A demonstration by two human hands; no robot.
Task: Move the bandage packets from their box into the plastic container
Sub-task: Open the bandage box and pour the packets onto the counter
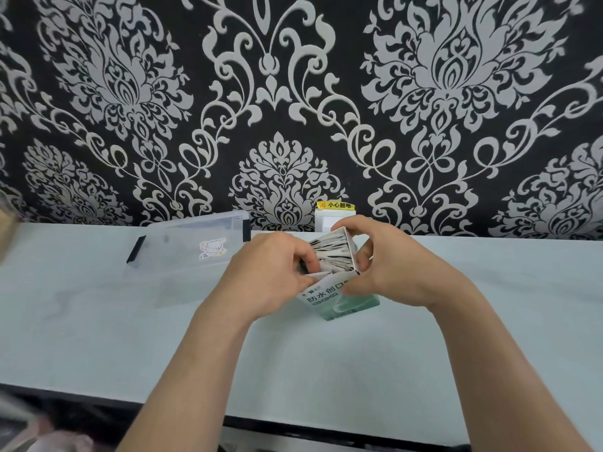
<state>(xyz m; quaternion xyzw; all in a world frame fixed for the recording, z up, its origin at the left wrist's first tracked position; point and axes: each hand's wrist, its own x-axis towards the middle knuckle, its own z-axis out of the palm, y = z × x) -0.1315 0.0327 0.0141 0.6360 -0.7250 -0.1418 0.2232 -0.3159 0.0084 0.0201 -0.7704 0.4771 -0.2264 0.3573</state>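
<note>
Head view, looking down: the box (339, 298) of bandages stands on the tabletop (326, 360) at the middle of the frame, tilted back a little, with its top open and a white flap folded out toward the left. Its front is white at the top and pale green at the bottom, with dark printed characters across the white part. Inside the open mouth the bandage packets (332, 254) stand on edge in a tight row – thin white sheets with dark lines between them.

Both hands are on the box. The left hand (270, 272) curls its fingers over the left edge of the opening, with the thumb against the front by the flap; I cannot tell whether the fingertips pinch a packet. The right hand (391, 265) wraps round the right side and far corner of the box, its thumb pressed on the printed front.

Behind and to the left of the left hand, close to it, lies the plastic container (182, 259), clear, with a black latch (135, 249) at its left end and a small pale sticker (211, 248) on it.

The tabletop is a smooth, pale grey-green surface with a dark front edge – it runs the whole width of the frame and meets the wall (293, 109), which is papered in black with large silver-grey damask patterns. Low on the wall, just behind the box, a white plate (323, 221) carries a yellow label (336, 205).
</note>
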